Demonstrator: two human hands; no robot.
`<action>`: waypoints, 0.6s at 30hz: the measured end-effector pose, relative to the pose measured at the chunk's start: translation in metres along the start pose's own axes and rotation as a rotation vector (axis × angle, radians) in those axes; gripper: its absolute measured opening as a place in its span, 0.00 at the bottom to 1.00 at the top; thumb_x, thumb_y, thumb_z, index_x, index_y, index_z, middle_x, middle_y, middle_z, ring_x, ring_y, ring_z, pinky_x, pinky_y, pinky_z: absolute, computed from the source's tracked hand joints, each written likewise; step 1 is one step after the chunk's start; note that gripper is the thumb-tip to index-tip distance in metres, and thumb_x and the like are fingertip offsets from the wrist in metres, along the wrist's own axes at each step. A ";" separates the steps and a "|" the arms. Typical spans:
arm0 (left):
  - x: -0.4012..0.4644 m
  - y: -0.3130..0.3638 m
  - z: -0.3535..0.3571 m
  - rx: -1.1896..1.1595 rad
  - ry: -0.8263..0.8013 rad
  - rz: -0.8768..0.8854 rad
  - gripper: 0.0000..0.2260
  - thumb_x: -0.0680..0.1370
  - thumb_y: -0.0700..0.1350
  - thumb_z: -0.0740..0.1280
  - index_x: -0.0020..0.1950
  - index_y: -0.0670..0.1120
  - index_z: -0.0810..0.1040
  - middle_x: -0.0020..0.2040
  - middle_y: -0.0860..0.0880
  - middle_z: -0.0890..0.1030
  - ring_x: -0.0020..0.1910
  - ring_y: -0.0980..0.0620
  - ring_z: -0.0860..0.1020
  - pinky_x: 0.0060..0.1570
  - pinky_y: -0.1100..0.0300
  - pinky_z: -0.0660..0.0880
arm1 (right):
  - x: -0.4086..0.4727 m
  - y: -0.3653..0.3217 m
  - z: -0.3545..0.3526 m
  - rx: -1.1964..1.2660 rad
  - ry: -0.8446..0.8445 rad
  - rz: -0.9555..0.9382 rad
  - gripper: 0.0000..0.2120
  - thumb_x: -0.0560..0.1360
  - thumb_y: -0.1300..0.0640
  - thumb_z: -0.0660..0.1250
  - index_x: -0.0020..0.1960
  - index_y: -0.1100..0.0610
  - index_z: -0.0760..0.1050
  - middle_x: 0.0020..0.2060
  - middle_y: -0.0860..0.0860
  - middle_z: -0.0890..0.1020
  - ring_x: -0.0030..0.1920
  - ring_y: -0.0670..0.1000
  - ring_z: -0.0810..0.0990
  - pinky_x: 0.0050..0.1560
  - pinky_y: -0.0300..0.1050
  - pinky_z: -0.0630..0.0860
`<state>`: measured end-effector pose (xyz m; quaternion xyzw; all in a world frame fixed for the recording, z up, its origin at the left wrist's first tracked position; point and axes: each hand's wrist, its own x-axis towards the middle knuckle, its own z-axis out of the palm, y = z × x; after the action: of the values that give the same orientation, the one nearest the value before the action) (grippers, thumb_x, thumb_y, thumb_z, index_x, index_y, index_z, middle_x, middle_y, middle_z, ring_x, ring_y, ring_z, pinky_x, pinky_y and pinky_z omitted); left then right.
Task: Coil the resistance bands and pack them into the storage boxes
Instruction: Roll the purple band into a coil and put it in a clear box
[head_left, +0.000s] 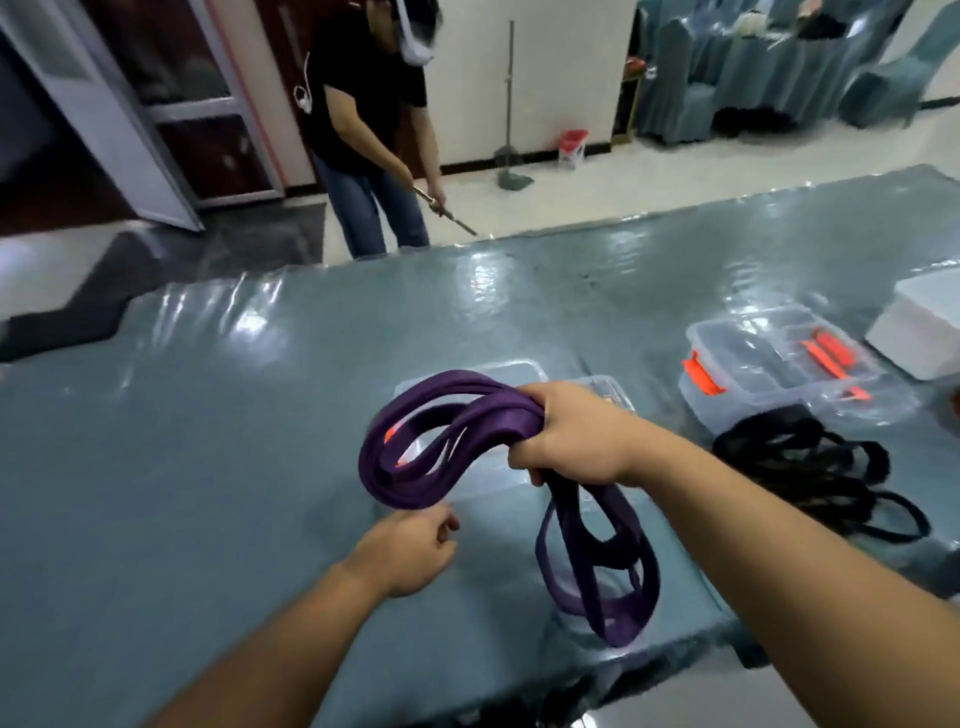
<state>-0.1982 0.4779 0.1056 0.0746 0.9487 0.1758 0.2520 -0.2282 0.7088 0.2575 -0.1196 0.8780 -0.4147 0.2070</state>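
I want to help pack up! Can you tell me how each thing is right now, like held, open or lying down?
Purple band: partly coiled, loops dangling.
Right hand: grips the purple band.
Left hand: holds nothing, fingers loosely curled.
Clear box beneath the purple band: open.
Box with orange latches: lid on.
Black bands: lying loose on the table.
White box: lid on.

Purple band (415, 467) looped, held above clear box (498, 374), black bands (810, 467) heaped beside latched box (779, 364)

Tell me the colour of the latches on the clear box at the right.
Bright orange latches on the clear storage box, seen in the head view.
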 end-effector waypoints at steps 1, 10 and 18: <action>-0.004 -0.006 0.004 -0.006 0.015 -0.032 0.14 0.81 0.52 0.62 0.65 0.56 0.76 0.56 0.58 0.81 0.60 0.54 0.78 0.59 0.62 0.72 | 0.004 -0.001 0.002 -0.006 -0.035 -0.027 0.07 0.71 0.64 0.70 0.45 0.56 0.75 0.30 0.51 0.82 0.29 0.47 0.82 0.31 0.44 0.76; -0.059 -0.077 0.039 -0.158 0.085 -0.470 0.07 0.82 0.50 0.65 0.50 0.48 0.79 0.52 0.46 0.81 0.53 0.45 0.78 0.54 0.56 0.73 | 0.035 0.014 0.060 -0.205 -0.201 -0.207 0.06 0.69 0.59 0.70 0.43 0.51 0.74 0.34 0.48 0.81 0.37 0.53 0.81 0.40 0.48 0.78; -0.072 -0.121 0.057 -0.854 0.170 -0.608 0.16 0.83 0.32 0.59 0.70 0.40 0.74 0.52 0.45 0.81 0.39 0.50 0.80 0.36 0.61 0.77 | 0.063 0.075 0.148 -0.244 -0.230 -0.073 0.09 0.69 0.48 0.66 0.49 0.48 0.74 0.41 0.46 0.83 0.43 0.52 0.81 0.47 0.52 0.81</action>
<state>-0.1142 0.3660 0.0468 -0.3277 0.7885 0.4709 0.2218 -0.2187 0.6313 0.0982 -0.2225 0.8873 -0.2960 0.2750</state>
